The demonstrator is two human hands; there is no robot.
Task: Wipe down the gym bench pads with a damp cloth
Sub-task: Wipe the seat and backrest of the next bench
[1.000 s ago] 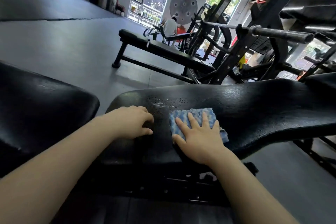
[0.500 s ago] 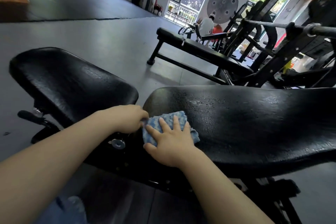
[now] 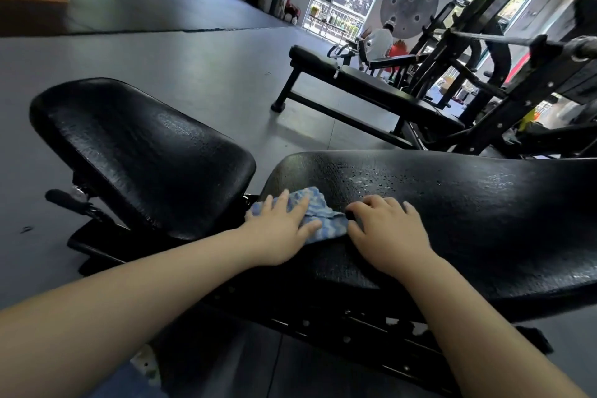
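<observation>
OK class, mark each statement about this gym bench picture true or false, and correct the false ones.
1. The left hand lies on the blue cloth. True.
2. The cloth lies on the seat pad. False: it lies at the near end of the long back pad.
3. The right hand rests on the back pad. True.
4. Droplets show on the back pad. True.
5. The right hand holds a spray bottle. False: it holds nothing.

Long black textured back pad (image 3: 468, 213): surface rightward unobstructed. Leftward, narrow gap, then tilted black seat pad (image 3: 142, 152) blocks.
</observation>
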